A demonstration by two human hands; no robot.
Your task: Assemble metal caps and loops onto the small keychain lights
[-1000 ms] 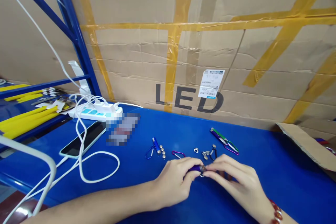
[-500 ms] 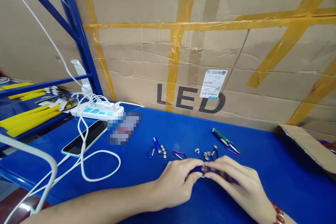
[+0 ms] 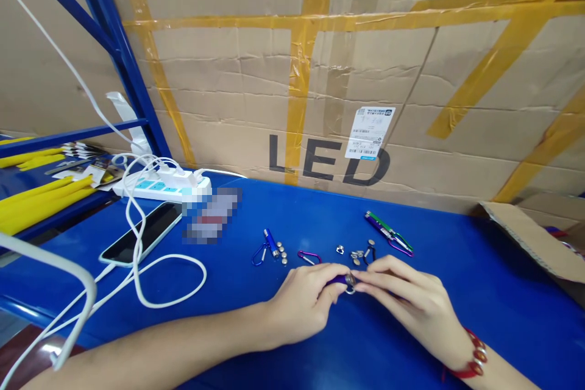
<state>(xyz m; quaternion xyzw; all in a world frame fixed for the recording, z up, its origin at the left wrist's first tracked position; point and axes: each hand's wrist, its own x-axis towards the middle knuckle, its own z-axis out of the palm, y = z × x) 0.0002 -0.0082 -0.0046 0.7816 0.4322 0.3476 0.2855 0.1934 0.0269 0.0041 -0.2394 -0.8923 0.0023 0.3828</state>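
Note:
My left hand [image 3: 304,304] is closed round a small dark purple-blue penlight [image 3: 337,280], its silver end and a small ring pointing right. The fingertips of my right hand [image 3: 406,298] are pinched together at that silver end; whether they hold a separate small part is hidden. Just beyond the hands lie a purple carabiner [image 3: 311,258], a small silver clip-like part [image 3: 340,250], several button cells [image 3: 356,255] and a black carabiner [image 3: 371,251] partly behind my right fingers. Farther left, a blue penlight [image 3: 270,242] lies beside a blue carabiner [image 3: 259,255] and several button cells [image 3: 284,255].
Green and purple penlights with carabiners [image 3: 388,233] lie at the back right. A phone [image 3: 141,234], a white cable [image 3: 201,283] and a power strip [image 3: 171,187] occupy the left. A large cardboard box [image 3: 256,91] stands behind the blue table [image 3: 457,311]; a cardboard flap [image 3: 530,241] is at right.
The view has tilted down slightly, so everything sits a little higher. My right fingers have drawn closer together at the penlight's end, and the small ring shows more clearly.

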